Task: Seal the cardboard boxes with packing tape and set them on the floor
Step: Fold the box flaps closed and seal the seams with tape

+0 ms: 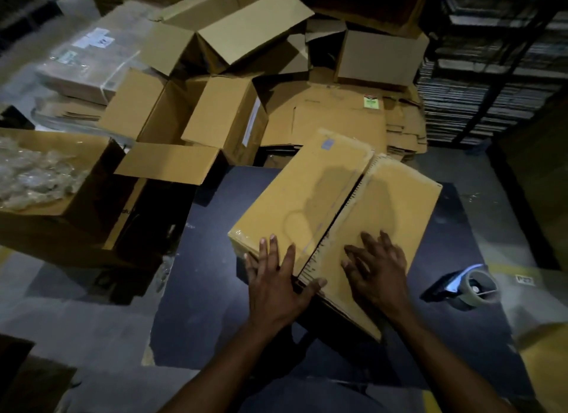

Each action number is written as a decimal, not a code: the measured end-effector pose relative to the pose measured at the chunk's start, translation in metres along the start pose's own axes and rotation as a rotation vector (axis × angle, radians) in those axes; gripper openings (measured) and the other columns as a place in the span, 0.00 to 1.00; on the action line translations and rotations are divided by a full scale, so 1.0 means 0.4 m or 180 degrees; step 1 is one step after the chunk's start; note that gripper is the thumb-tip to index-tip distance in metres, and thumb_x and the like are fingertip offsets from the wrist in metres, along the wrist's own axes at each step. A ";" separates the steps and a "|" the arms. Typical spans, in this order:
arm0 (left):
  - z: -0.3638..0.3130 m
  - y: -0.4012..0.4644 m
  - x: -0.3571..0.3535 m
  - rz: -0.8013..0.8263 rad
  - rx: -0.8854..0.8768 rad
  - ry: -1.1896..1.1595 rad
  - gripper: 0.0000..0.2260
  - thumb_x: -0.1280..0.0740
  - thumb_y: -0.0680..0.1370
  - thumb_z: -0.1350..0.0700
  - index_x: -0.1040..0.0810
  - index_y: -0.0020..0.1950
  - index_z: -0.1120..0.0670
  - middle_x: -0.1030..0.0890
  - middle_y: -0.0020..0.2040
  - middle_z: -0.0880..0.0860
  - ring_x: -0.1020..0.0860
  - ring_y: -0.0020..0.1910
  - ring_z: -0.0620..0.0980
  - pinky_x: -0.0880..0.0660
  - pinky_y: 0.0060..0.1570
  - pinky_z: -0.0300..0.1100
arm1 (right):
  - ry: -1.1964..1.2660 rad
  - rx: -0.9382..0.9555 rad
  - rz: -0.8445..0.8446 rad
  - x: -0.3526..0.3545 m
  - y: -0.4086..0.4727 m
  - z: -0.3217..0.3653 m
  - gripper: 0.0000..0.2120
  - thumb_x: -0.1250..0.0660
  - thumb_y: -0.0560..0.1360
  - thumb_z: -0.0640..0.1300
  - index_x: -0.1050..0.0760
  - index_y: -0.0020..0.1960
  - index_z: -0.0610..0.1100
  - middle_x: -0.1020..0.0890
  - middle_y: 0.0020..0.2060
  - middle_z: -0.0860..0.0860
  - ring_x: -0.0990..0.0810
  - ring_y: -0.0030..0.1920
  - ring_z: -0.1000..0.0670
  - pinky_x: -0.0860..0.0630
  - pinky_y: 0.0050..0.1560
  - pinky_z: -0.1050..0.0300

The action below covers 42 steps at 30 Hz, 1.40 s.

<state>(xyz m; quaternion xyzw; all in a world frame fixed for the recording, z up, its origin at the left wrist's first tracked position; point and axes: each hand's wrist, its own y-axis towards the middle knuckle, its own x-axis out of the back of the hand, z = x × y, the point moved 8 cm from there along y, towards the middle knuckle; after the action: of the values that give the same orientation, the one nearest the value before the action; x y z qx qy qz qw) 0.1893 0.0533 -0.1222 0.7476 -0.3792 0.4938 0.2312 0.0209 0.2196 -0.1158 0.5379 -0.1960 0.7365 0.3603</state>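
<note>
A long cardboard box (335, 197) lies on a dark table (199, 305), its two top flaps folded down with an untaped seam between them. My left hand (276, 286) presses flat on the near end of the left flap, fingers spread, thumb at the seam. My right hand (375, 271) presses flat on the right flap close by. A tape dispenser (464, 286) with a roll of packing tape lies on the table to the right of the box, apart from both hands.
Several open boxes (190, 114) crowd the far left. A box of clear plastic wrap (46, 179) stands at the left. Flattened cardboard (338, 117) is stacked behind the table. Dark shelving (491, 74) rises at the right. Grey floor (76, 326) shows at the lower left.
</note>
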 end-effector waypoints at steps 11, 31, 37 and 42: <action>0.095 0.079 -0.026 -0.0503 -0.0502 -0.0469 0.36 0.42 0.80 0.31 0.34 0.82 0.52 0.50 0.85 0.58 0.58 0.84 0.59 0.50 0.79 0.65 | -0.0620 -0.0590 0.0751 -0.036 0.002 -0.062 0.38 0.63 0.76 0.76 0.56 0.82 0.63 0.61 0.82 0.46 0.66 0.81 0.40 0.64 0.76 0.30; 0.064 0.207 0.029 0.0135 0.0773 0.0713 0.61 0.56 0.66 0.13 0.50 0.85 0.56 0.52 0.85 0.60 0.55 0.84 0.57 0.64 0.78 0.65 | 0.1004 -0.0640 0.0096 0.135 0.113 -0.266 0.13 0.31 0.73 0.40 0.17 0.57 0.47 0.17 0.52 0.47 0.16 0.48 0.44 0.21 0.47 0.62; 0.056 0.203 0.020 -0.0006 0.0798 0.0700 0.58 0.56 0.69 0.15 0.46 0.85 0.57 0.48 0.85 0.60 0.52 0.84 0.57 0.61 0.79 0.64 | -0.0698 -0.0880 0.1316 0.167 0.095 -0.601 0.32 0.27 0.71 0.42 0.28 0.74 0.54 0.27 0.73 0.48 0.25 0.68 0.41 0.24 0.58 0.49; 0.043 0.202 0.031 -0.0107 0.0882 0.0717 0.57 0.53 0.69 0.15 0.42 0.84 0.55 0.46 0.85 0.57 0.49 0.84 0.55 0.59 0.80 0.61 | -0.1355 -0.0651 0.2330 0.089 0.078 -0.740 0.22 0.37 0.81 0.56 0.29 0.74 0.59 0.31 0.76 0.49 0.30 0.73 0.43 0.31 0.70 0.48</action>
<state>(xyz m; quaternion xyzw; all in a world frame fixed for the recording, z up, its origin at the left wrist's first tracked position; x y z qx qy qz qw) 0.1374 -0.0123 -0.1204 0.7185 -0.2667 0.6181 0.1753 -0.2010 0.4106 -0.1814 0.5344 -0.5156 0.6652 0.0784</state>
